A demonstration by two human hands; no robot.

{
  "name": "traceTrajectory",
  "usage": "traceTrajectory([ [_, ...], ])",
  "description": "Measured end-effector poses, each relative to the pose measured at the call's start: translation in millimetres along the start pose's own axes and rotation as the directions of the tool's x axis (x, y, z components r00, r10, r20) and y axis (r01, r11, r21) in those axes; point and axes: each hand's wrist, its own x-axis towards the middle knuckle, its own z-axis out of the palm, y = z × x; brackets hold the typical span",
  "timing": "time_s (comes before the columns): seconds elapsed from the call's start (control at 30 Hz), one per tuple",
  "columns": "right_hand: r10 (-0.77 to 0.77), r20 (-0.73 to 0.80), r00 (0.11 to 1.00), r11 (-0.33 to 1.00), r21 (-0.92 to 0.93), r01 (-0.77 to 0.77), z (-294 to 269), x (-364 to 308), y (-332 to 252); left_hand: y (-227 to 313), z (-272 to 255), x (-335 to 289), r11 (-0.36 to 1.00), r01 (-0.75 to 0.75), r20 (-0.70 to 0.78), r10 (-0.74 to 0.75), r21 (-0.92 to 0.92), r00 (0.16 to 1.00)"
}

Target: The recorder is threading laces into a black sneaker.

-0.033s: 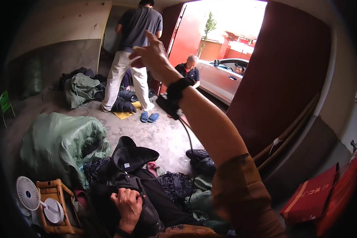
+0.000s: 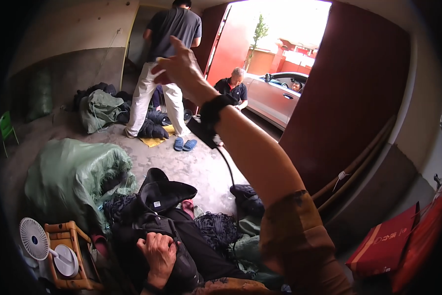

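Head view: left hand (image 2: 159, 255) curled against a black bag (image 2: 185, 256) close to the body, probably steadying it; cannot tell whether it grips. Right hand (image 2: 185, 70) raised, fingers open, nothing seen held, well apart from the bag. Dark cord (image 2: 216, 230) lies heaped near the bag. White fan (image 2: 34, 239) stands on a wooden stool (image 2: 61, 228), likely for height. Green sack (image 2: 66, 172) rests beyond, on the floor (image 2: 216, 182).

The raised bare right hand (image 2: 184, 71) has been shifted slightly toward ten o'clock. With it, the thick black wristband (image 2: 214, 110) and the dark rectangular device (image 2: 202, 131) below have been carried that way; the brown rolled sleeve (image 2: 292, 221) has been drawn faintly toward nine o'clock.
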Motion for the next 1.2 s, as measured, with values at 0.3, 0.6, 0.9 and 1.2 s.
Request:
traceTrajectory([
  [0.3, 0.195, -0.033, 0.98, 0.978, 0.084, -0.191, 24, 19, 15, -4, 0, -1, 1.0, -0.009, -0.015, 0.009, -0.02, 1.0],
  [0.6, 0.433, -0.36, 0.826, 0.865, -0.092, -0.493, -47, 12, 73, -8, 3, -3, 0.999, -0.019, -0.036, 0.018, -0.031, 0.999],
  [0.9, 0.328, -0.339, 0.882, 0.931, -0.043, -0.362, -57, 8, 46, -8, 6, -5, 1.0, -0.015, -0.026, 0.014, -0.022, 1.0],
  [1.2, 0.221, -0.195, 0.956, 0.975, 0.031, -0.22, 16, 54, 53, -5, 3, -1, 1.0, -0.014, -0.036, 0.013, -0.022, 0.999],
])
